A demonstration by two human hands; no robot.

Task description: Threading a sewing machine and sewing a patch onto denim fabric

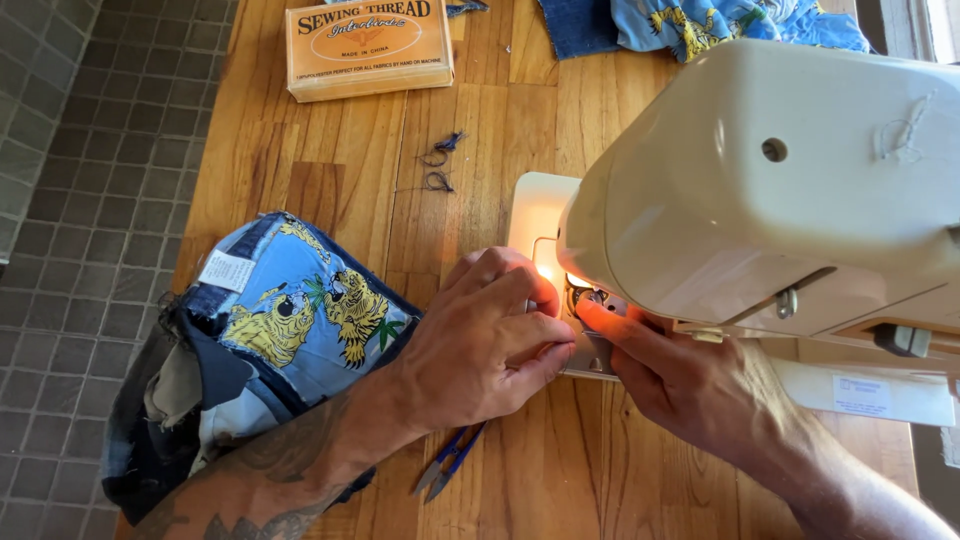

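- Left hand [480,335] curls, fingertips pinched at the lit needle area [585,298] of the sewing machine [760,200]; grasp unclear.
- Right hand [680,375] reaches its index finger there, holding nothing visible.
- Blue snips [452,458] lie under the left wrist; tiger-print fabric [290,310] waits left.

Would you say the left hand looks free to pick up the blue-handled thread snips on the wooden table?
Probably yes: the blue-handled thread snips lie uncovered beneath the left hand, whose fingers are now busy at the needle.

a warm honey-coloured wooden plank bench [330,160] fills the view in bright sunlight; past its left edge lies a grey small-square tiled floor [90,210].
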